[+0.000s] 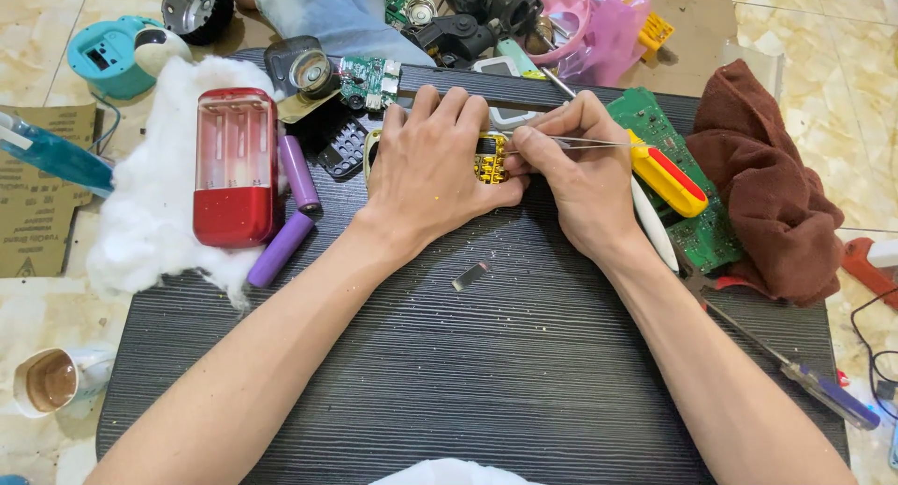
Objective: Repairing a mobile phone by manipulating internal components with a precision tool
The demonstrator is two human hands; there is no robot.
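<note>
My left hand [432, 167] lies flat over a small yellow device with a keypad [490, 158], pressing it down onto the dark ribbed board [486, 354]. My right hand [572, 172] pinches thin metal tweezers [599, 144] whose tips point left at the device's keypad. Most of the yellow device is hidden under my left palm.
A red battery case [234, 167] on white cotton [150, 214] and two purple cells [297, 172] lie left. A yellow-red screwdriver [666, 178], green circuit board [697, 228] and brown cloth [767, 195] lie right. A small metal strip [470, 275] sits mid-board. A blue-handled screwdriver [823, 391] lies lower right.
</note>
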